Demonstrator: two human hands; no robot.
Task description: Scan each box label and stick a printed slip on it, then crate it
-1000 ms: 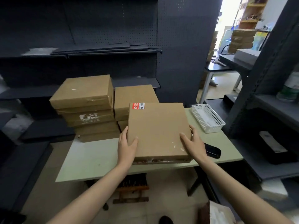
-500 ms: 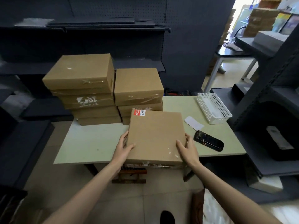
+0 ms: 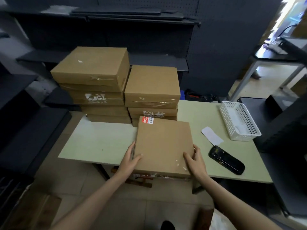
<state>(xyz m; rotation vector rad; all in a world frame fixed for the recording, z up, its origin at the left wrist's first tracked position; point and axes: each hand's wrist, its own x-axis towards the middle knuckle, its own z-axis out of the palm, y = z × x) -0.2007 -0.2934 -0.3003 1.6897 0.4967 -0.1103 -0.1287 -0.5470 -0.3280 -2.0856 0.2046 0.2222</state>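
A flat brown cardboard box [image 3: 163,145] lies on the pale green table [image 3: 101,143] at its front edge, with a red and white label [image 3: 147,120] at its far left corner. My left hand [image 3: 131,161] grips the box's left side, thumb on top. On the near right corner, my right hand [image 3: 195,161] holds the box the same way. A black handheld scanner [image 3: 226,160] lies to the right of the box. Beyond the scanner lies a white printed slip [image 3: 212,137].
Two stacks of brown boxes stand at the back of the table, the left stack [image 3: 93,83] taller than the right stack [image 3: 152,92]. A white plastic basket [image 3: 239,122] sits at the table's right end. Dark metal shelving [image 3: 290,130] flanks the table.
The box has come down from in front of me onto the table's front edge, both hands still holding its sides. The scanner and slip are now uncovered.
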